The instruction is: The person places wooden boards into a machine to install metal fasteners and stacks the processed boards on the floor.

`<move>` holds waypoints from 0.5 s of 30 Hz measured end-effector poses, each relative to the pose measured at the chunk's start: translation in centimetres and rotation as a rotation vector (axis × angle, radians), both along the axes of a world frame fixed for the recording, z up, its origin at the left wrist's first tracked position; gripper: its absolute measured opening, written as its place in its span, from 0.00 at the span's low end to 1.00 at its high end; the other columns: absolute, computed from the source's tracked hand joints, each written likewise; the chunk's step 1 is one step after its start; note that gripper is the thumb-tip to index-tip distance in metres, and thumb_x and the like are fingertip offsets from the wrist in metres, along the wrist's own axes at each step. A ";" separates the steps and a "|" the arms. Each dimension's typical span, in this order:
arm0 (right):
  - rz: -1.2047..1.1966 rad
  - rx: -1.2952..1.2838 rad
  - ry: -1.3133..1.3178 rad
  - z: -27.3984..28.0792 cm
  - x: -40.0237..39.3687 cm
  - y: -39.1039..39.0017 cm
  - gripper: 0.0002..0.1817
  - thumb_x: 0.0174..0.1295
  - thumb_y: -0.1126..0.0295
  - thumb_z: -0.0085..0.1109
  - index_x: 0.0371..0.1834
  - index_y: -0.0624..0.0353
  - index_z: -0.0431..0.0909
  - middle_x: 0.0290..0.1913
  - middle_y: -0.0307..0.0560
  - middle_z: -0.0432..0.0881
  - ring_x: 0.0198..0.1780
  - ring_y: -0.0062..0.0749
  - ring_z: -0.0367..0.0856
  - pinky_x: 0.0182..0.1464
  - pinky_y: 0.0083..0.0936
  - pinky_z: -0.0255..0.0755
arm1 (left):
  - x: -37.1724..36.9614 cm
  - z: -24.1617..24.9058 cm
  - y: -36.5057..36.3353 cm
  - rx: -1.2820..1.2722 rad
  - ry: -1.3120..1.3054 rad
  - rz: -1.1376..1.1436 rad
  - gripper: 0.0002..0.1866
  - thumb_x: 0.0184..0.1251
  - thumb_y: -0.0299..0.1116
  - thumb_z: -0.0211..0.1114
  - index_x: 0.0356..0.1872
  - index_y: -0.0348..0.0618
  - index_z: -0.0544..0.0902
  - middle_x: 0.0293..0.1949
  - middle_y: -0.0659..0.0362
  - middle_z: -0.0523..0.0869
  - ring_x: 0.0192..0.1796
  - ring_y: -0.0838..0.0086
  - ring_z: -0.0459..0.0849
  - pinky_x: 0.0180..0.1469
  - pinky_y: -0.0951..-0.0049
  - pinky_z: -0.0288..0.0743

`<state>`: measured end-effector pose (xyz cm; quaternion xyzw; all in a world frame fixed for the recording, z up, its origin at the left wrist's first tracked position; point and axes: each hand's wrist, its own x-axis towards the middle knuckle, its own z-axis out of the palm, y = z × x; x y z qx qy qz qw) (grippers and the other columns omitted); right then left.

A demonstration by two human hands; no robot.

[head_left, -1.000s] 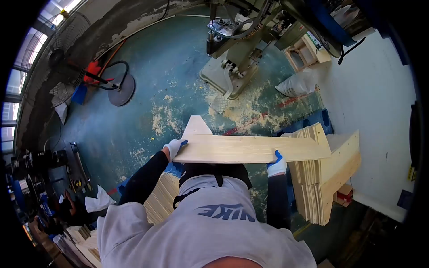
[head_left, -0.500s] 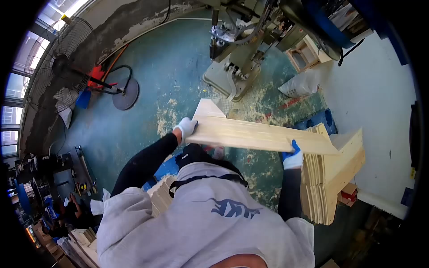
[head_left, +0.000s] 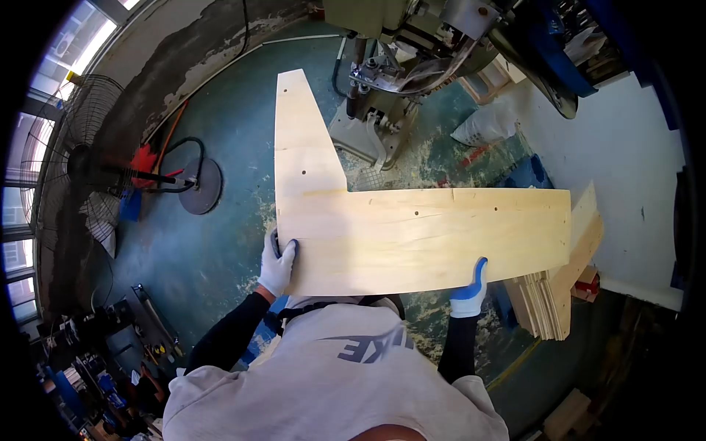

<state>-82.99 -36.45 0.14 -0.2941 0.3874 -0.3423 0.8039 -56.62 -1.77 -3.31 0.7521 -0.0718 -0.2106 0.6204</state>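
An L-shaped plywood panel (head_left: 397, 235) with several small drilled holes is held up in front of my body, its broad face toward me. My left hand (head_left: 276, 266), in a white glove with blue fingertips, grips the panel's left edge near the lower corner. Along the bottom edge toward the right, my right hand (head_left: 471, 294) holds the panel with its blue-tipped thumb on the face; its other fingers are hidden behind the wood. Below the panel's right end stands a stack of similar plywood pieces (head_left: 543, 305).
A green machine (head_left: 382, 117) stands on the floor ahead. To the left is a wire-caged fan (head_left: 81, 154) with a round base (head_left: 200, 187). A white plastic sack (head_left: 485, 126) rests near the right wall. Wood chips litter the green floor (head_left: 243, 169).
The panel has tipped up from nearly edge-on, so its full face now shows. Both hands have come lower and remain on it. The view has shifted slightly.
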 end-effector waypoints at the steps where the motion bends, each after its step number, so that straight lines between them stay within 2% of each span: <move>1: 0.020 -0.030 0.009 0.4 0.3 0.8 0.29 0.78 0.52 0.47 0.73 0.60 0.62 0.66 0.49 0.74 0.65 0.38 0.76 0.66 0.37 0.73 | 2.1 0.8 0.4 -0.023 0.103 -0.003 0.26 0.74 0.29 0.60 0.68 0.33 0.64 0.56 0.53 0.79 0.59 0.74 0.77 0.62 0.72 0.71; 2: 0.038 -0.059 0.020 1.2 0.3 1.7 0.28 0.78 0.53 0.47 0.73 0.61 0.62 0.66 0.49 0.74 0.65 0.38 0.76 0.66 0.37 0.73 | 3.8 1.2 -0.2 -0.207 0.125 0.156 0.27 0.75 0.29 0.60 0.70 0.33 0.63 0.51 0.58 0.79 0.50 0.80 0.78 0.53 0.78 0.74; 5: 0.004 -0.084 0.003 1.6 -1.2 3.1 0.28 0.79 0.54 0.46 0.72 0.62 0.63 0.66 0.50 0.74 0.64 0.37 0.77 0.66 0.37 0.74 | 6.2 3.1 -1.4 -0.099 0.063 0.093 0.31 0.76 0.29 0.59 0.75 0.35 0.59 0.48 0.60 0.80 0.40 0.84 0.76 0.44 0.82 0.74; 7: -0.024 -0.089 0.003 2.2 -2.3 4.0 0.28 0.79 0.54 0.44 0.72 0.64 0.63 0.66 0.50 0.74 0.64 0.37 0.77 0.65 0.37 0.74 | 5.7 3.5 -2.2 -0.109 -0.093 0.025 0.33 0.76 0.29 0.59 0.77 0.35 0.57 0.48 0.60 0.81 0.37 0.86 0.74 0.40 0.83 0.74; 8: 0.062 -0.032 -0.060 2.3 -4.1 4.1 0.29 0.80 0.52 0.43 0.75 0.61 0.60 0.70 0.49 0.70 0.69 0.41 0.71 0.70 0.41 0.67 | 5.1 4.1 -2.2 -0.075 -0.106 -0.006 0.33 0.76 0.29 0.59 0.77 0.35 0.57 0.52 0.58 0.80 0.41 0.84 0.76 0.44 0.82 0.75; 9: 0.050 -0.065 -0.015 1.9 -5.9 4.3 0.30 0.80 0.52 0.43 0.75 0.61 0.60 0.71 0.49 0.69 0.69 0.42 0.70 0.70 0.42 0.67 | 4.4 5.3 -2.3 -0.040 -0.119 -0.033 0.33 0.76 0.29 0.59 0.77 0.35 0.57 0.55 0.57 0.80 0.45 0.82 0.78 0.48 0.81 0.75; 11: -0.013 -0.091 0.024 1.8 -7.7 5.2 0.31 0.79 0.51 0.43 0.76 0.60 0.59 0.72 0.50 0.68 0.70 0.43 0.70 0.71 0.44 0.66 | 3.4 4.8 -2.0 -0.027 -0.240 -0.062 0.33 0.76 0.28 0.58 0.77 0.33 0.56 0.70 0.49 0.72 0.66 0.73 0.75 0.67 0.75 0.69; 12: -0.026 -0.029 -0.034 2.2 -8.4 5.7 0.31 0.78 0.51 0.45 0.76 0.58 0.59 0.73 0.50 0.67 0.70 0.44 0.69 0.72 0.45 0.65 | 3.1 5.4 -2.1 -0.036 -0.214 -0.085 0.33 0.76 0.28 0.58 0.77 0.32 0.56 0.72 0.48 0.69 0.70 0.72 0.71 0.69 0.74 0.65; 14: -0.029 -0.088 0.031 2.1 -10.4 6.6 0.31 0.78 0.51 0.45 0.76 0.58 0.59 0.73 0.50 0.67 0.71 0.44 0.69 0.72 0.45 0.65 | 1.7 6.9 -2.0 -0.048 -0.147 -0.138 0.33 0.76 0.27 0.57 0.77 0.31 0.55 0.76 0.46 0.63 0.76 0.69 0.62 0.75 0.71 0.57; 15: -0.036 -0.069 0.008 2.0 -10.9 6.9 0.31 0.78 0.51 0.45 0.76 0.59 0.59 0.73 0.50 0.67 0.71 0.44 0.69 0.72 0.45 0.65 | 1.4 6.8 -2.0 -0.045 -0.194 -0.152 0.33 0.76 0.28 0.58 0.77 0.31 0.56 0.75 0.45 0.65 0.75 0.68 0.65 0.74 0.71 0.59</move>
